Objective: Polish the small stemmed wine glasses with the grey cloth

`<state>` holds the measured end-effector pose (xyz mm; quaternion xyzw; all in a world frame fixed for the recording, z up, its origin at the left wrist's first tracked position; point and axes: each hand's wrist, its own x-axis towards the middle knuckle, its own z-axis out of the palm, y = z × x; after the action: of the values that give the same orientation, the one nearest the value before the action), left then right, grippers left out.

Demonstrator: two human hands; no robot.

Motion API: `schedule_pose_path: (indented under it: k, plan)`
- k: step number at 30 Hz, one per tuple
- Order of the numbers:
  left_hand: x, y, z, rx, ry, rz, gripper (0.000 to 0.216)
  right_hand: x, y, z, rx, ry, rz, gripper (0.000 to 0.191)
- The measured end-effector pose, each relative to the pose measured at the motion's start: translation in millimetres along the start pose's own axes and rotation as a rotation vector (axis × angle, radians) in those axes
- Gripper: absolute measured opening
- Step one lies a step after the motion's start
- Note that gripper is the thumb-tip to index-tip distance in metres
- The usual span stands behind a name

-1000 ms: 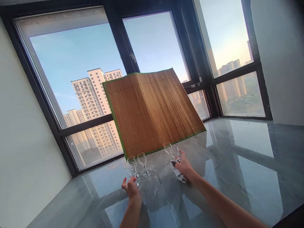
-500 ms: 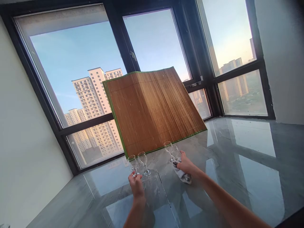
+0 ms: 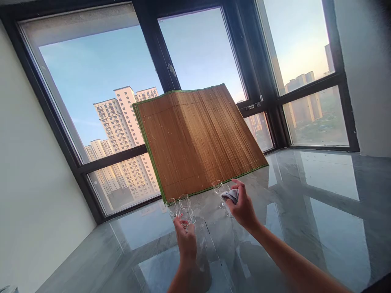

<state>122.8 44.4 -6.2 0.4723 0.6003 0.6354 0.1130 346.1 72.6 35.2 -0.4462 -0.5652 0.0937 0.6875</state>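
My left hand (image 3: 185,241) is closed around the stem of a clear wine glass (image 3: 185,215) and holds it just above the glossy grey marble surface (image 3: 305,211). Right behind it stand two more wine glasses (image 3: 171,206), close together. My right hand (image 3: 242,207) is closed on a small grey-white cloth (image 3: 231,194), lifted off the surface. Beside that hand stand two further wine glasses (image 3: 218,188), partly hidden by the cloth and fingers.
A brown bamboo mat with a green edge (image 3: 195,138) leans upright against the window frame (image 3: 152,44) behind the glasses. A white wall (image 3: 30,183) borders the left side. Big windows show high-rise buildings outside.
My left hand has picked one glass up off the surface and moved it right. My right hand has lifted the cloth from the surface and bunched it in its fingers.
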Motion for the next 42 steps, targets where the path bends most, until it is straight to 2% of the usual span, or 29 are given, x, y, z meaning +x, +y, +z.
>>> schedule_pose_path:
  k: [4,6,11,15,18,21,26,29,32,35,38,42]
  plan:
    - [-2.0,1.2,1.6,0.046,-0.035,-0.015,0.041,-3.8,0.5,3.2,0.074,-0.062,-0.001,0.058]
    - [-2.9,1.3,2.6,0.072,-0.038,-0.009,0.041,-6.7,-1.6,4.0,0.112,-0.147,-0.034,0.058]
    - [-10.6,2.4,5.6,0.295,-0.028,0.186,0.046,-25.3,-16.2,10.3,0.273,-0.484,-0.095,0.065]
    - [-22.1,10.2,5.5,0.552,-0.154,0.304,0.055,-43.0,-22.3,20.5,0.342,-0.635,-0.116,0.068]
    - [-28.0,20.8,2.7,0.622,-0.284,0.394,0.056,-47.9,-18.9,25.3,0.284,-0.639,-0.152,0.068]
    - [-30.5,31.4,-0.4,0.613,-0.338,0.491,0.057,-43.9,-13.6,25.0,0.199,-0.557,-0.187,0.062]
    - [-34.1,38.3,-0.3,0.536,-0.33,0.55,0.058,-31.0,-10.6,20.2,0.093,-0.328,-0.159,0.051]
    - [-35.0,33.9,2.3,0.507,-0.278,0.529,0.057,-28.9,-12.2,20.4,0.07,-0.285,-0.103,0.049]
    - [-33.1,25.7,5.0,0.502,-0.213,0.495,0.055,-33.0,-14.4,24.3,0.112,-0.338,-0.076,0.047]
    - [-30.7,19.9,5.9,0.517,-0.163,0.47,0.052,-40.1,-17.1,28.2,0.176,-0.461,-0.068,0.053]
    - [-30.3,19.7,4.7,0.541,-0.155,0.489,0.051,-44.7,-21.2,27.2,0.216,-0.618,-0.04,0.059]
    - [-31.4,23.5,1.6,0.581,-0.156,0.518,0.052,-41.8,-26.0,18.4,0.274,-0.759,0.016,0.06]
